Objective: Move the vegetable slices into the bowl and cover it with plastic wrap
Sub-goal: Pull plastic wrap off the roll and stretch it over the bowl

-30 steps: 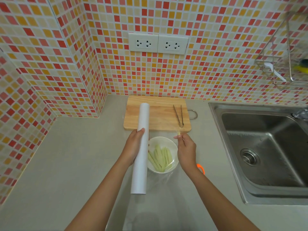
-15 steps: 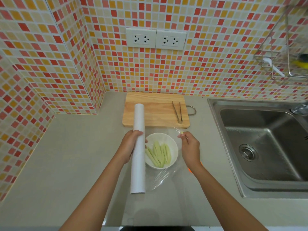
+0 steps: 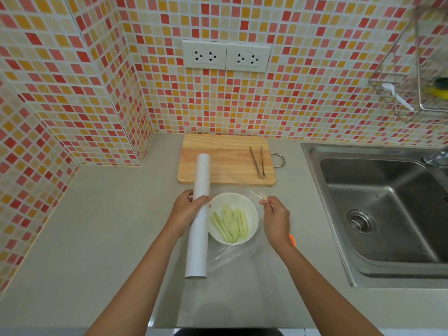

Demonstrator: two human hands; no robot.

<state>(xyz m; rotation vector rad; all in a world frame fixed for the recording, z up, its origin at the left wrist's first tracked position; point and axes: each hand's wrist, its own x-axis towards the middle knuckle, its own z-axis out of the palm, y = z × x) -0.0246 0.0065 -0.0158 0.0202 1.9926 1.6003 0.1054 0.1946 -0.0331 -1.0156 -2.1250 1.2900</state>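
Observation:
A white bowl (image 3: 251,209) stands on the grey counter and holds several pale green vegetable slices (image 3: 230,224). My left hand (image 3: 186,210) grips a white roll of plastic wrap (image 3: 198,238) that lies lengthwise just left of the bowl. My right hand (image 3: 275,218) pinches the free edge of the clear film (image 3: 257,196) at the bowl's right rim. The film stretches from the roll over the bowl, and a wrinkled part (image 3: 228,255) hangs toward me in front of the bowl.
A wooden cutting board (image 3: 225,161) with metal tongs (image 3: 258,163) on it lies behind the bowl. A steel sink (image 3: 378,209) fills the right side. An orange object (image 3: 292,238) peeks out behind my right wrist. Tiled walls close the back and left.
The film has been drawn a little further right across the bowl, with my right hand now clear of the rim. The roll stays in my left hand beside the bowl.

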